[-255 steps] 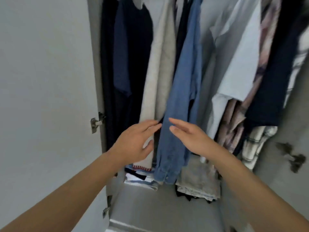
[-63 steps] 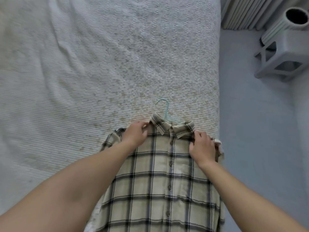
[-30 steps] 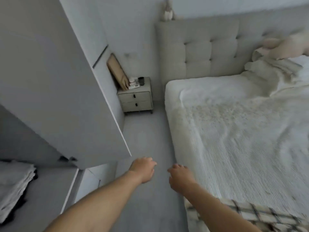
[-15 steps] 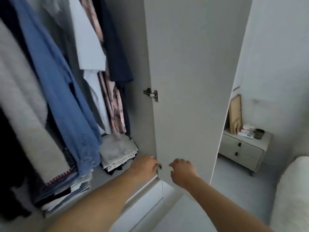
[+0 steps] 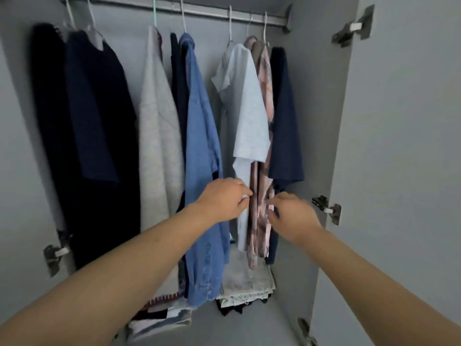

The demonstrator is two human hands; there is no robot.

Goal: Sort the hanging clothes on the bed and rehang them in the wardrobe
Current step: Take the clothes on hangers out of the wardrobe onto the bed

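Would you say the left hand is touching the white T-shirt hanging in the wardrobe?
Touching: the head view shows the left hand with fingertips curled onto the white T-shirt, its fabric showing between them.

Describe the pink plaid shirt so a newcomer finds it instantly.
Look along the wardrobe rail to the cluster of clothes at its right end. There, the pink plaid shirt hangs between a white t-shirt and a navy t-shirt. It is the only patterned garment hanging there.

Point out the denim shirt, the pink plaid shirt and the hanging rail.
denim shirt [image 5: 202,136], head view, mid front panel.
pink plaid shirt [image 5: 262,218], head view, lower hem area.
hanging rail [image 5: 209,14], head view, bare middle stretch.
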